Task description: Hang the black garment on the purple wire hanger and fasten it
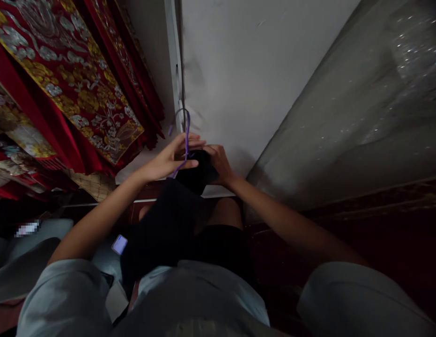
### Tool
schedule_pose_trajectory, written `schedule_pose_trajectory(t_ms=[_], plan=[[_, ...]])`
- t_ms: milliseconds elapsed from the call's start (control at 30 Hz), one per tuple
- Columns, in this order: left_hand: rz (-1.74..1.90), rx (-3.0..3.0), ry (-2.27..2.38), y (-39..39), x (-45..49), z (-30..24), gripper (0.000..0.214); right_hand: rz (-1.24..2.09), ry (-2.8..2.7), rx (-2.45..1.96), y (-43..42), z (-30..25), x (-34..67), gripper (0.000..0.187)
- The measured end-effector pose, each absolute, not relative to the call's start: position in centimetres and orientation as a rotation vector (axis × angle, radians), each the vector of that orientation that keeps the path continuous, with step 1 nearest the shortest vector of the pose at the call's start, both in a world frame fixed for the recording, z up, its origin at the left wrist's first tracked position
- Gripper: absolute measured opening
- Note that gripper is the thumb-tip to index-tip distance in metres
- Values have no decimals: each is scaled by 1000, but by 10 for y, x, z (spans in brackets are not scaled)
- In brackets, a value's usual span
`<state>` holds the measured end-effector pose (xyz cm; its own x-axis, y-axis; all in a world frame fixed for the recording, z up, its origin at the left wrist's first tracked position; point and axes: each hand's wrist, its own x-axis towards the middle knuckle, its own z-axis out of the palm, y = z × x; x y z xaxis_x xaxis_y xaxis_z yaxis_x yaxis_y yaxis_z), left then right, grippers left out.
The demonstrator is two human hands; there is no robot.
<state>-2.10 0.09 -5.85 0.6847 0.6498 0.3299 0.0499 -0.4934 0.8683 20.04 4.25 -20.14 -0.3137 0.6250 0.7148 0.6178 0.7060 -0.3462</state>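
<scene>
A dark piece of clothing (195, 175) hangs between my two hands, above my knees; its kind is hard to make out in the dim light. My right hand (220, 164) has its fingers bent over the right edge of the cloth and grips it. On the other side, my left hand (177, 157) is curled with thumb and fingers around a thin purple hanger (187, 133) at the cloth's upper left. The hanger's hook curves up above my fingers. Its lower part passes by my thumb and vanishes behind the dark cloth.
Red embroidered cloths (87, 89) with gold and silver patterns hang at the left. A plastic-wrapped bulk (344, 107) leans at the right, beside a pale wall (246, 61). A lit phone (120, 244) lies at lower left, near my left arm.
</scene>
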Motion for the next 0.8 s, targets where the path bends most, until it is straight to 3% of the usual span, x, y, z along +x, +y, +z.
schedule_pose_trajectory(t_ms=[100, 233, 333, 400, 533, 667, 800], plan=[[919, 1716, 727, 20, -68, -78, 52, -156, -1954, -1102, 43, -206, 235, 99], [1359, 1416, 1104, 26, -118, -125, 52, -218, -1764, -1429, 40, -182, 264, 96], [1845, 1674, 1473, 9, -116, -155, 61, -236, -1711, -1550, 44, -140, 258, 93], [2018, 2074, 1472, -3, -98, -165, 60, -231, -1714, -1595, 51, -109, 245, 96], [1572, 2558, 1247, -10, -49, -163, 52, -248, -1722, -1576, 61, -78, 219, 95], [993, 2533, 1533, 3, -14, -155, 72, -288, -1823, -1465, 51, -90, 211, 92], [682, 2479, 1836, 16, -8, -155, 74, -274, -1847, -1411, 45, -107, 223, 94]])
